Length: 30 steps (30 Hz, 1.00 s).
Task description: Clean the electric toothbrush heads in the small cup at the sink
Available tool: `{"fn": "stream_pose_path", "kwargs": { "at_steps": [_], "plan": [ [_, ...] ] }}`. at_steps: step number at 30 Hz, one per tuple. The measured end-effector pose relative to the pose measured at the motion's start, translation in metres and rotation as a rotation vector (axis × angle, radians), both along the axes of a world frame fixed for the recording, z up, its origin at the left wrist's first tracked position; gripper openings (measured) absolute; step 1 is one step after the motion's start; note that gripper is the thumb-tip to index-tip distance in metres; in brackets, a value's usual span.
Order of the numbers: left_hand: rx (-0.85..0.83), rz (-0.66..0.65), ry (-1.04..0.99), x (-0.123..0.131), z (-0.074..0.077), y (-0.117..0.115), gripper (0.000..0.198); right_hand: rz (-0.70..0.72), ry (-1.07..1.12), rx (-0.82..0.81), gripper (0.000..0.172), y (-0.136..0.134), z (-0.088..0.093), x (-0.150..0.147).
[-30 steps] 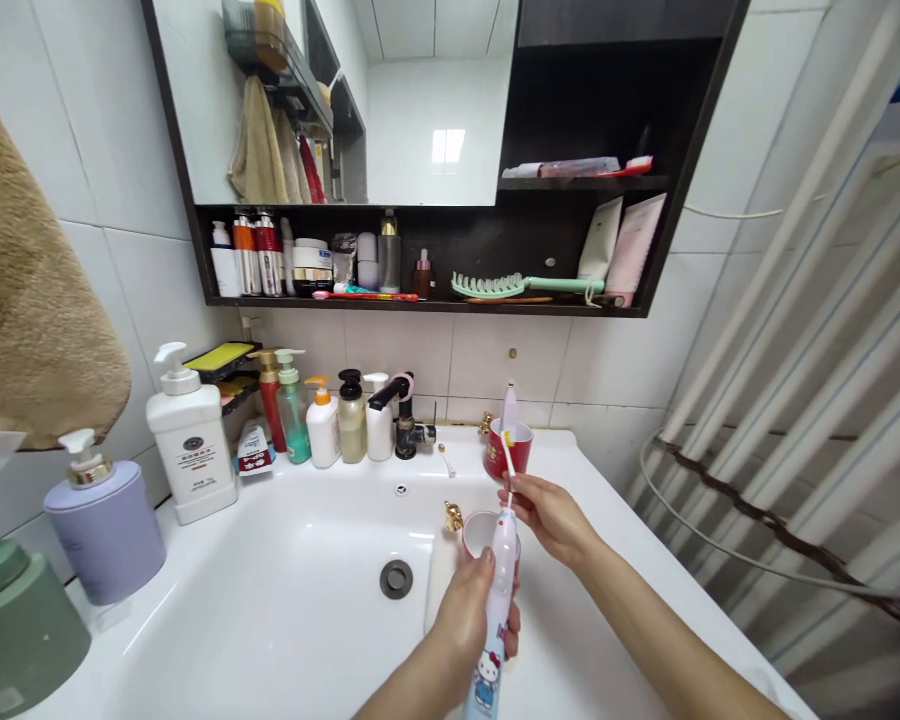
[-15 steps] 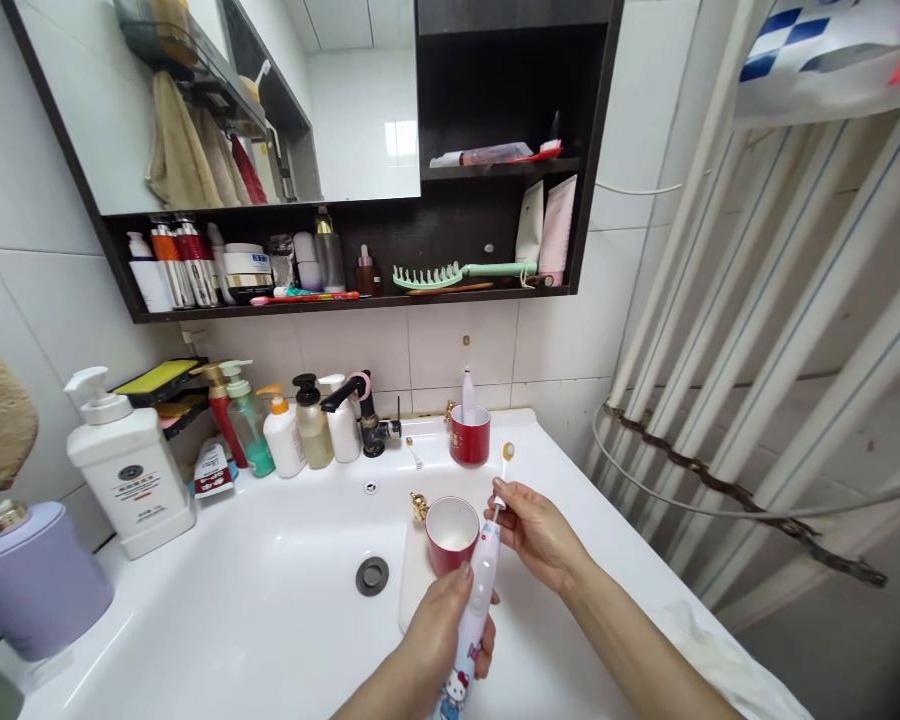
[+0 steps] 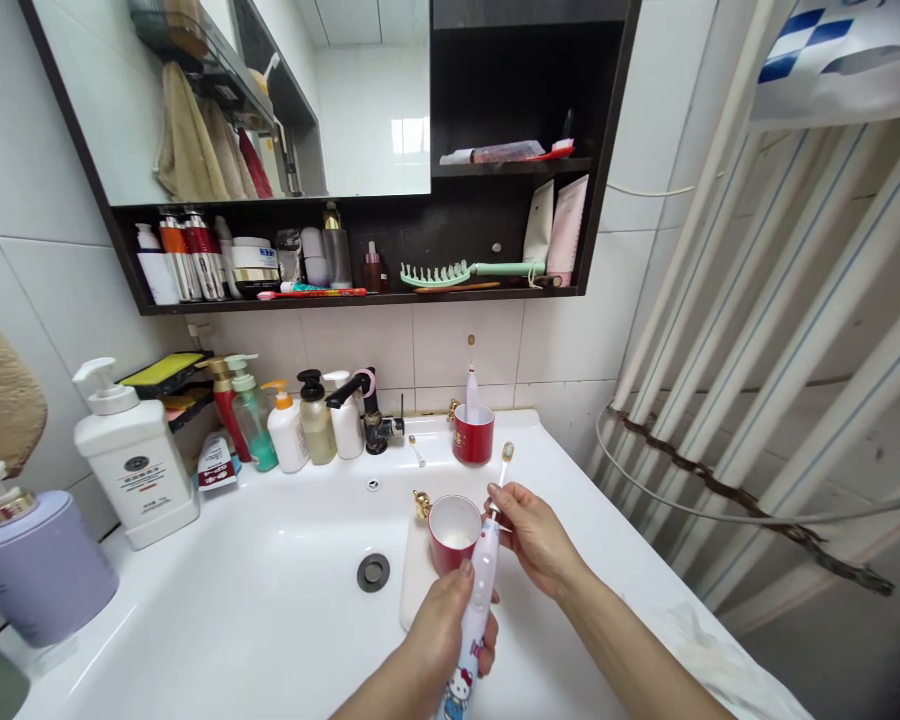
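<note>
My left hand is wrapped round the pink and blue handle of an electric toothbrush with a cartoon cat on it. Just above, my right hand pinches the white brush head at its lower end, where it meets the metal shaft; its bristles point up. Close behind the handle stands a red cup with a white inside and a gold figure on its handle. A second red cup on the sink's back ledge holds another pink toothbrush.
Near the black faucet lies a small spare brush head. Several pump bottles line the sink's left and back edge. The drain is left of the cup. A dark cabinet shelf hangs above; white pipes stand at right.
The brush head has come slightly lower toward the handle, with my right hand moving a little left and down. The camera view has shifted slightly.
</note>
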State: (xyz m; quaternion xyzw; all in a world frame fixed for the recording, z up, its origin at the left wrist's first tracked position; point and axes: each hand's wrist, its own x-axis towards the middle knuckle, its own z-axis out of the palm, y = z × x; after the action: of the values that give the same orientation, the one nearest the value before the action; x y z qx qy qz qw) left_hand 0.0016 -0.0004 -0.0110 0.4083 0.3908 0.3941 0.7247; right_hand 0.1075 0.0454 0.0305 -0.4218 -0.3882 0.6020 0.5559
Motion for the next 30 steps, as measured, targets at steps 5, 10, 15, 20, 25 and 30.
{"fn": "stream_pose_path", "kwargs": {
  "at_steps": [5,10,15,20,25,30],
  "plan": [
    [0.017,-0.009,-0.016,-0.0037,0.0055,0.0021,0.042,0.015,-0.007,0.036,0.022,0.0009,0.0008,0.0018],
    [0.007,-0.031,0.027,-0.0069,0.0084,0.0024,0.044,0.038,-0.038,0.081,0.022,0.0,0.0021,0.0042],
    [0.034,-0.014,0.024,-0.0055,0.0073,0.0007,0.044,0.037,-0.086,0.084,0.022,-0.0007,0.0007,0.0012],
    [0.042,-0.011,-0.003,-0.0055,0.0082,-0.0001,0.045,0.061,-0.127,0.105,0.024,-0.0026,0.0013,-0.0015],
    [0.054,-0.003,-0.036,-0.0055,0.0094,-0.0014,0.044,0.082,-0.152,0.132,0.024,-0.0056,0.0018,-0.0029],
    [0.06,0.016,-0.051,-0.0047,0.0081,-0.0021,0.04,0.071,-0.191,0.15,0.025,-0.0062,-0.0009,-0.0051]
  ]
}}
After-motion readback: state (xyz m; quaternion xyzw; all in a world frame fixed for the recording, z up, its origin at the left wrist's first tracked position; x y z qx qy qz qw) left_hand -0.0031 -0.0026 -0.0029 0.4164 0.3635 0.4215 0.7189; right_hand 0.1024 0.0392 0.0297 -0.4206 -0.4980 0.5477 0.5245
